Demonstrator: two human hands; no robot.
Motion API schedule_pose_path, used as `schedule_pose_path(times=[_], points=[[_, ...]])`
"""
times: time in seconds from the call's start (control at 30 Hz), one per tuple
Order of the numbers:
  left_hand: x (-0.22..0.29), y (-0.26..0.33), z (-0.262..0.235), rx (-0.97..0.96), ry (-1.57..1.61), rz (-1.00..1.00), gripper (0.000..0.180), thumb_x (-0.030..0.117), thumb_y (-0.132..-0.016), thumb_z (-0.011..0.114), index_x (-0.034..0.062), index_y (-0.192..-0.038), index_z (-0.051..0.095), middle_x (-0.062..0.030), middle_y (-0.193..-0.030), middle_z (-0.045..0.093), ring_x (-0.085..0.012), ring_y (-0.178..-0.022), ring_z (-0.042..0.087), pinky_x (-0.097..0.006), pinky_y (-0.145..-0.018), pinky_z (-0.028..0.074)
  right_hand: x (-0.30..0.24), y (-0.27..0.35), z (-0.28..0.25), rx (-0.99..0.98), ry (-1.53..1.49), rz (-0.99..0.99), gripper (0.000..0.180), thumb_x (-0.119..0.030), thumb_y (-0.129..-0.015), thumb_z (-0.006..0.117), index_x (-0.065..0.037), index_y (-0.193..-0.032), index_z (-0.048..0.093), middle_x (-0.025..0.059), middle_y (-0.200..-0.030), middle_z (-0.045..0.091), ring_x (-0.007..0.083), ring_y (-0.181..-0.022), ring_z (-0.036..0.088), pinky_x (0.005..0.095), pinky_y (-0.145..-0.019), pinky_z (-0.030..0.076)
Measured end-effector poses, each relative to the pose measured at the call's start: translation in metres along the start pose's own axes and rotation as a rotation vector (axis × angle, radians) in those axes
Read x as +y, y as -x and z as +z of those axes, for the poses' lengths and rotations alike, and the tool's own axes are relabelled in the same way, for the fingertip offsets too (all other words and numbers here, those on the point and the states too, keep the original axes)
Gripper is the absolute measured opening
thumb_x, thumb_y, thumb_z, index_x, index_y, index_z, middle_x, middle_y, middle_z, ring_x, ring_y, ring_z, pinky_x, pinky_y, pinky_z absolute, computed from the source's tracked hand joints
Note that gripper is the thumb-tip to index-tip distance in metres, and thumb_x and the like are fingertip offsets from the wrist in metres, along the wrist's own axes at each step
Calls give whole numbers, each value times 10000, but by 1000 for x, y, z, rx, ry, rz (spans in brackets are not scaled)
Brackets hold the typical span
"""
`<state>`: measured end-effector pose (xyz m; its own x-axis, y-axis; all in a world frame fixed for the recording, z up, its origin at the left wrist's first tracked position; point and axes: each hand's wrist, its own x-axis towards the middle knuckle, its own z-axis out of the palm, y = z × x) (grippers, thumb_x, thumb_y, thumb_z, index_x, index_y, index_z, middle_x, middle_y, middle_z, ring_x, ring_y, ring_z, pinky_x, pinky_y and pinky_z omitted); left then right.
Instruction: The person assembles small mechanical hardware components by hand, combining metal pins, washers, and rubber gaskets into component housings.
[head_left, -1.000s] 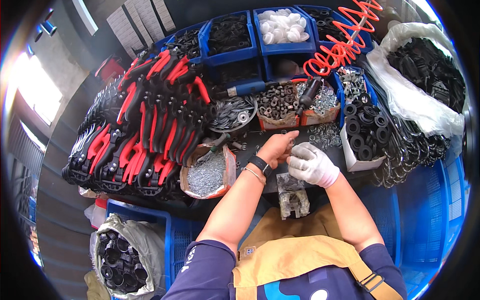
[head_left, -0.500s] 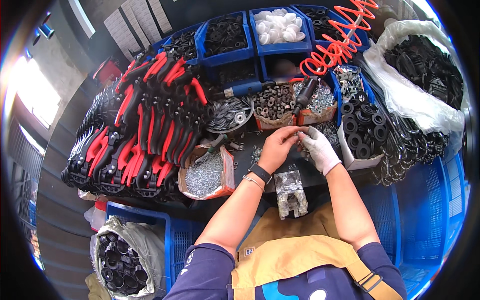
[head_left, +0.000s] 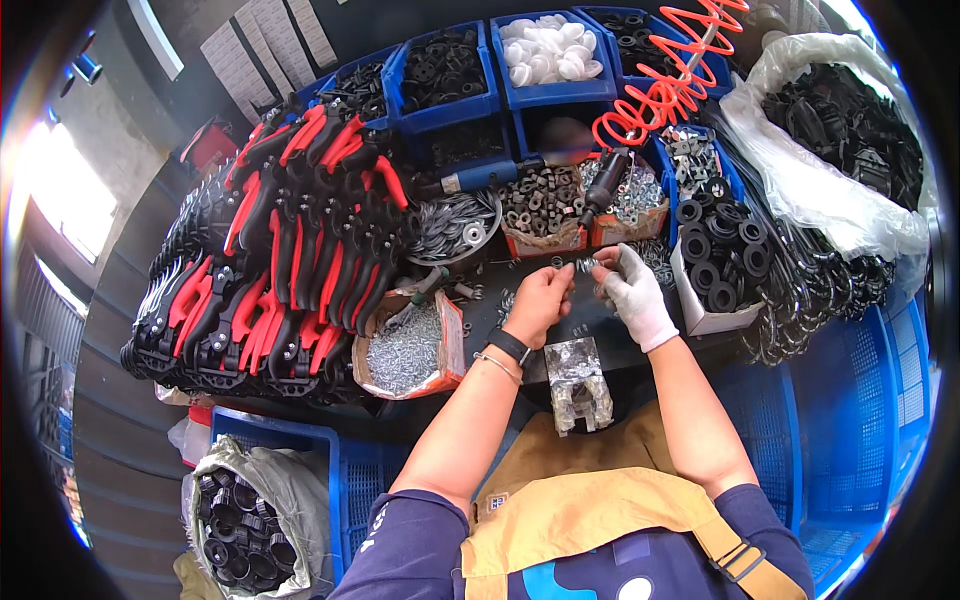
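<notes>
My left hand, bare with a dark wristband and a bracelet, is raised over the bench with its fingers pinched together. What sits in that pinch is too small to make out. Beside it my right hand, in a whitish glove, closes its thumb and fingers on small shiny metal coils that look like springs. The coils lie between the two hands' fingertips. Below the hands, at the bench's near edge, stands a worn metal fixture block with a forked front.
Red-and-black trigger clamps are heaped at left. Near them are a carton of small metal pins and a dish of metal parts. A dark power driver hangs on a red coiled hose. Black rings fill a box at right.
My hands have drawn slightly apart, the left one moving down and left. The metal coils now show between the fingertips. The view has shifted a little.
</notes>
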<state>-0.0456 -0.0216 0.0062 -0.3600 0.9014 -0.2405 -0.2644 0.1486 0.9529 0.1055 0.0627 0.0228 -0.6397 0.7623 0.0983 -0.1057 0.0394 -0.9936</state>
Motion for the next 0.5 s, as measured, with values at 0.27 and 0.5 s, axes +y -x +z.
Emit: schedule_pose_path(times=[0.27,0.5], points=[[-8,5,10,-109,-6,420,425,85,-912,634,3,-1305,495,-69,-1016,654,-153,-926,625,-299,-838,506,-10,4,3,44,-68,249,236,-247,-893,641,-66,-1036,591,-5,-781,587,70,-587,528,212,-500,396],[-4,5,0,75,4,152,221,129,-935,606,0,-1114,620,-90,-956,669,-139,-799,647,-265,-664,516,-4,6,-2,9,-153,115,229,-199,-874,660,-54,-1036,588,1,-795,599,67,-615,532,209,-497,385]])
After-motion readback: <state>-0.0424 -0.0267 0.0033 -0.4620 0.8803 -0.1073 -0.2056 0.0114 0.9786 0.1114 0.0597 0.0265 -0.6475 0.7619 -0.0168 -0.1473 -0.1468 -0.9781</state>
